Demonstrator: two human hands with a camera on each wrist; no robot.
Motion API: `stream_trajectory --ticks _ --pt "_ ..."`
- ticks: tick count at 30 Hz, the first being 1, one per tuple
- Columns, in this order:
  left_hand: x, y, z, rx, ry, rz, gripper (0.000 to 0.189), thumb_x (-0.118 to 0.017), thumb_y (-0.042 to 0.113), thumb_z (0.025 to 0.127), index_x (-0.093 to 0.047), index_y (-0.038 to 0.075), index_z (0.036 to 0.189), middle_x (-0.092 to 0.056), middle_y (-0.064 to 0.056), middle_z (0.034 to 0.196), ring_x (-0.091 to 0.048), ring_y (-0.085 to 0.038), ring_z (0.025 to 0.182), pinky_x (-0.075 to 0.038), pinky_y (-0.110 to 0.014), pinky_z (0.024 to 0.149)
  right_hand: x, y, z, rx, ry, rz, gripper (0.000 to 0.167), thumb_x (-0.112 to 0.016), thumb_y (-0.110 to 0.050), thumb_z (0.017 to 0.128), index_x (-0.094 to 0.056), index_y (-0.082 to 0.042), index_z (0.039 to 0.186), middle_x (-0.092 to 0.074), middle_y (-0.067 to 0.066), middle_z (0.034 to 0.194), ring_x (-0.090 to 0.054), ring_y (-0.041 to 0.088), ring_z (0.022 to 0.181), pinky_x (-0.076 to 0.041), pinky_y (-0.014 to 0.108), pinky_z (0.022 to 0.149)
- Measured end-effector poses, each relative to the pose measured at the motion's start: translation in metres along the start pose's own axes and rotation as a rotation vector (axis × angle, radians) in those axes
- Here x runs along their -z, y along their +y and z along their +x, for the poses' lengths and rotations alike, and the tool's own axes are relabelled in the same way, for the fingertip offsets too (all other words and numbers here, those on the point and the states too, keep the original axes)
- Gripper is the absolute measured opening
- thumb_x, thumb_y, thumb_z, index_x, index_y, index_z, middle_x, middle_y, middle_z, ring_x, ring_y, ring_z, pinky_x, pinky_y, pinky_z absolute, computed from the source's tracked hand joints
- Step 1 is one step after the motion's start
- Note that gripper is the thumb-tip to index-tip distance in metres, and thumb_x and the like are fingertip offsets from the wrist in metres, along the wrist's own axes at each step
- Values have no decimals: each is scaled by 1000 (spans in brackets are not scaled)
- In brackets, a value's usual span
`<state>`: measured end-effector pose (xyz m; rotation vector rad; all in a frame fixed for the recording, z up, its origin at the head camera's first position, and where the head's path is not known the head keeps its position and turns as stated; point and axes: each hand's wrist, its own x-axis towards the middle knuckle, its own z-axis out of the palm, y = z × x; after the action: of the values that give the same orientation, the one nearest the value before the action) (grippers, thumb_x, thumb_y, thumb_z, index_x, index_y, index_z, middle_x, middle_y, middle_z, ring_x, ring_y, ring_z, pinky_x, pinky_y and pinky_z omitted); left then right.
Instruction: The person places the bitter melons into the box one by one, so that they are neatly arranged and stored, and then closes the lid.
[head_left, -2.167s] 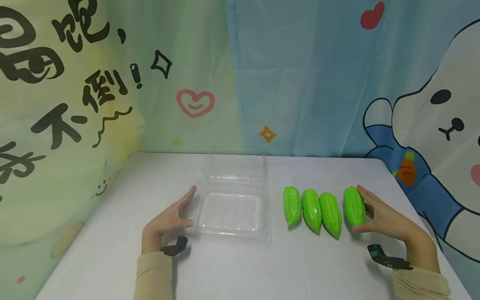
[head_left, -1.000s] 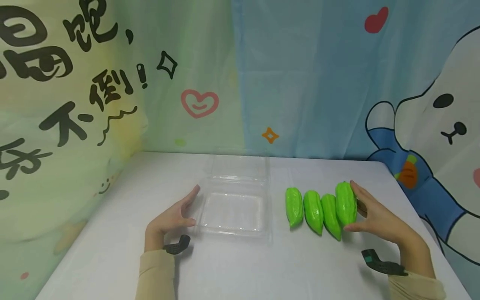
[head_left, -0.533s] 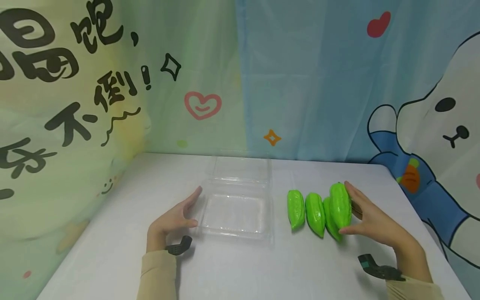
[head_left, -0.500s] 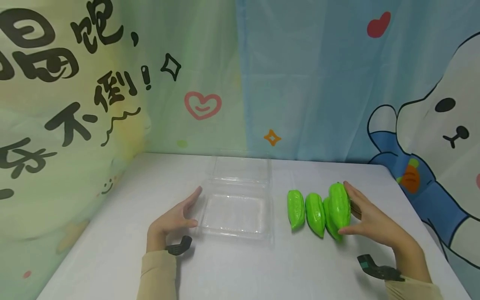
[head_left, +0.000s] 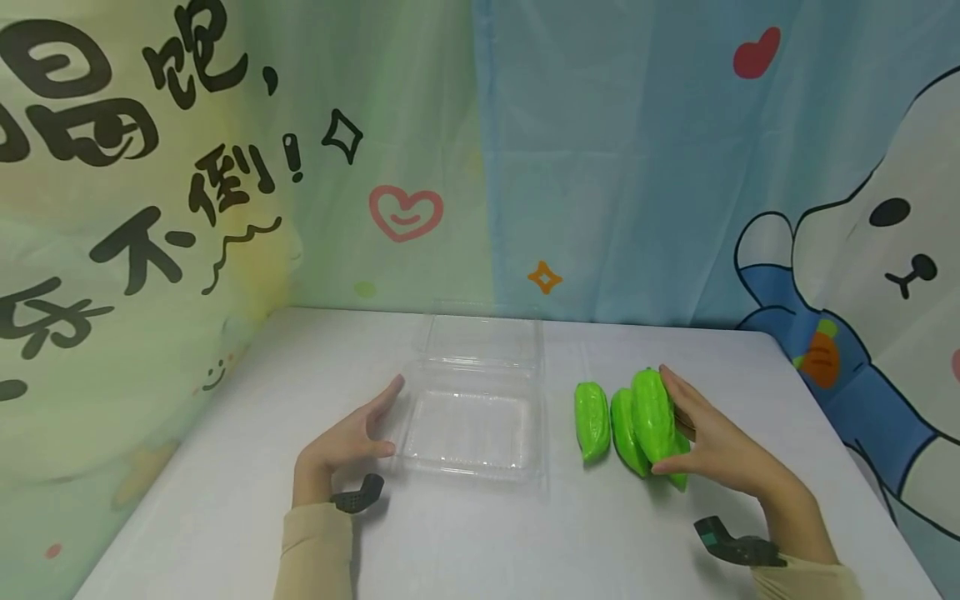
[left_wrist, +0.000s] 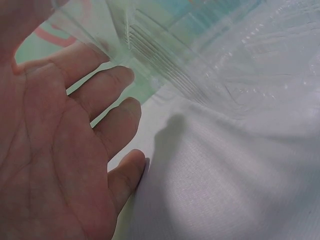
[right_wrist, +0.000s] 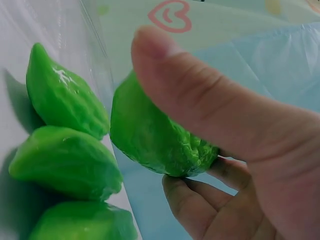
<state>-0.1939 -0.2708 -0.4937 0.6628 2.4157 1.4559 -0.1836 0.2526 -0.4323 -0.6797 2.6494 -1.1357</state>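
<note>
In the head view my right hand (head_left: 720, 450) pinches a green, ridged bitter melon (head_left: 652, 415) between thumb and fingers. It is raised over the row and partly covers two others. In the right wrist view the held melon's bumpy end shows under the thumb (right_wrist: 185, 85), with three more bitter melons (right_wrist: 67, 162) lying beside it on the white cloth. My left hand (head_left: 345, 442) stands at the left side of a clear plastic clamshell box (head_left: 468, 477), thumb and fingers spread along its edge. Seen from the left wrist, the fingers (left_wrist: 107, 90) are relaxed, with the box wall overlapping the fingertips.
The box's lid (head_left: 483, 337) lies folded back toward the curtain (head_left: 600, 167) behind the table. A white cloth (head_left: 525, 542) covers the tabletop. Each wrist wears a dark camera mount (head_left: 358, 493).
My right hand has lifted the rightmost bitter melon and carried it left, over the others. The left hand stays by the box. The head view has shifted slightly.
</note>
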Motion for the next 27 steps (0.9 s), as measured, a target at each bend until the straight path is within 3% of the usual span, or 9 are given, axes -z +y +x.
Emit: stream_trajectory --ticks 4,16,27 --pt "0 0 0 2 -1 2 109 -81 33 72 -10 20 154 -6 0 161 -3 -22 149 -9 -3 109 -4 -4 2 14 -3 21 129 -87 -26 64 5 -21 153 2 16 160 -15 42 142 -26 -1 97" --pt "-1 -2 1 15 2 11 108 -81 34 73 -10 23 154 -6 2 161 -4 -20 149 -9 -6 110 -15 -15 6 36 -52 140 128 -87 -30 63 5 -32 152 4 10 161 -17 41 143 -31 1 97" --pt "-1 -3 0 17 3 18 108 -81 36 73 -10 23 154 -6 4 161 -4 -20 149 -8 -7 111 -24 -23 11 50 -68 148 129 -87 -28 62 4 -28 153 3 9 161 -20 36 144 -36 8 101"
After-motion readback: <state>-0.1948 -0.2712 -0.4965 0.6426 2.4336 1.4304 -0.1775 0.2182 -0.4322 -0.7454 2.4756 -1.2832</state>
